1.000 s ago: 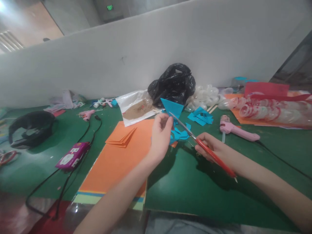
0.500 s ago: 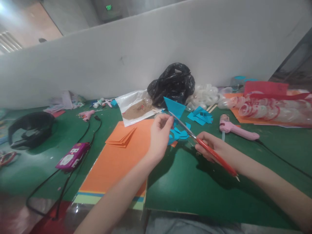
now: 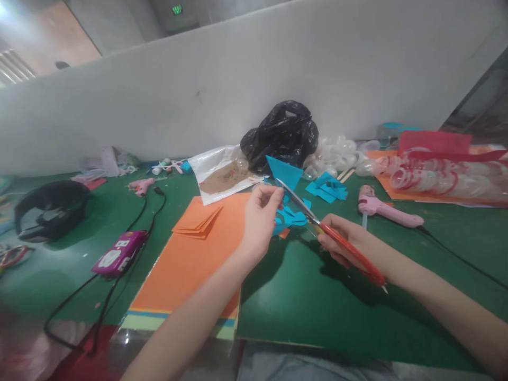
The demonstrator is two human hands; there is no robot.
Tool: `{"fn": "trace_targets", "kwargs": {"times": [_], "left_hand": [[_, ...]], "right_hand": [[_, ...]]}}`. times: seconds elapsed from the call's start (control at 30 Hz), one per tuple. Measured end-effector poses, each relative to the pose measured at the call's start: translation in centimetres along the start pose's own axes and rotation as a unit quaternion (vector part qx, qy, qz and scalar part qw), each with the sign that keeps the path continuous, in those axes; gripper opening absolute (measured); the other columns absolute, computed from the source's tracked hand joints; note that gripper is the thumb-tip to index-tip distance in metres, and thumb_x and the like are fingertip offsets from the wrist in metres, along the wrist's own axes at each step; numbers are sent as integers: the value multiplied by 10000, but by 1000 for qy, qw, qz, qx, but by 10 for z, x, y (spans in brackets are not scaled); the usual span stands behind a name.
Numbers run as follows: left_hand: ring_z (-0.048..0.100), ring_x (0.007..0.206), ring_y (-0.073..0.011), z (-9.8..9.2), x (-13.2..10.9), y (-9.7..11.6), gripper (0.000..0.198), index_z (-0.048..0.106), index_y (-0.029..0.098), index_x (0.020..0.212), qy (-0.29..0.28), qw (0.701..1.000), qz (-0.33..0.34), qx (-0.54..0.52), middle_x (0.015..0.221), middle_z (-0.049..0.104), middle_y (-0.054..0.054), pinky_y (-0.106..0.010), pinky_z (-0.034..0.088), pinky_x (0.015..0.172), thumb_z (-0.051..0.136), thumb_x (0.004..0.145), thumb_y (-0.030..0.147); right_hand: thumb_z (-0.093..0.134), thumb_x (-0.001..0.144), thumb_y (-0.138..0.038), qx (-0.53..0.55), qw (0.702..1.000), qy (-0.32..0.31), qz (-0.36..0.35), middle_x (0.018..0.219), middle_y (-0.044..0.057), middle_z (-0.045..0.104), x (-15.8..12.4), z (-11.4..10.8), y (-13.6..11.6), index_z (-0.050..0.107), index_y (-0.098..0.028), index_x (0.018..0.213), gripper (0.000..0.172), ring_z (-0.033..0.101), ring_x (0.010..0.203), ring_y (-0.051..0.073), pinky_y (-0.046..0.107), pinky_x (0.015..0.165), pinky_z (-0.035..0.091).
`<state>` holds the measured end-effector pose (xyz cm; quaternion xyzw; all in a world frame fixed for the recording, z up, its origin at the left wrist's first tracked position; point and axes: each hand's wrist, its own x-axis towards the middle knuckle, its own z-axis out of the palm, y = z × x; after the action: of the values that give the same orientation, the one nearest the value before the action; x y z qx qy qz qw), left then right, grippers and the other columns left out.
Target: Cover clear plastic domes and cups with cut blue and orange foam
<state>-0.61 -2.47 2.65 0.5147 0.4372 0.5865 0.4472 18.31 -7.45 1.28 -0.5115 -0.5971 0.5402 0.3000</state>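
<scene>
My left hand (image 3: 262, 214) is closed in a pinch on a blue piece of paper (image 3: 284, 172), which stands up above the fingertips. In my right hand (image 3: 343, 238) are red-handled scissors (image 3: 351, 254), their blades pointing up and left at the paper's lower edge, close to my left fingertips. A pale pointed tip (image 3: 384, 289) shows by the handle end; what it belongs to is hidden. Blue paper scraps (image 3: 291, 216) lie on the table under the blades. Just beyond them is a pile of cut blue pieces (image 3: 327, 187).
Orange sheets (image 3: 194, 264) with small orange pieces (image 3: 198, 222) lie left of centre. Behind are a black plastic bag (image 3: 281, 135) and a white sheet with brown grains (image 3: 222, 177). A pink glue gun (image 3: 387, 209) with its cord lies right, and a purple box (image 3: 119, 254) left.
The scissors' red handles have spread a little apart. My left hand and the blue paper have hardly moved.
</scene>
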Motion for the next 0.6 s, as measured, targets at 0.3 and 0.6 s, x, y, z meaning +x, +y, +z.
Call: {"fn": "trace_targets", "kwargs": {"times": [0.3,0.6], "left_hand": [[523,664,-97,0,0,3,188,598,191,807,-18,1000,10,14,717,568,25,-226,430,633,671,902,336],[508,660,-100,1,-2,5,178,596,195,812,-37,999,9,19,727,567,27,-239,438,654,666,903,331]], "right_hand": [[542,774,-875,-76,996,-43,-21,583,-100,412,-9,-7,-5,393,-263,864,637,365,476,86,238,451,307],[583,794,-824,-37,999,-35,-19,585,-119,364,-3,-5,6,376,-265,861,600,323,454,68,218,411,301]]}}
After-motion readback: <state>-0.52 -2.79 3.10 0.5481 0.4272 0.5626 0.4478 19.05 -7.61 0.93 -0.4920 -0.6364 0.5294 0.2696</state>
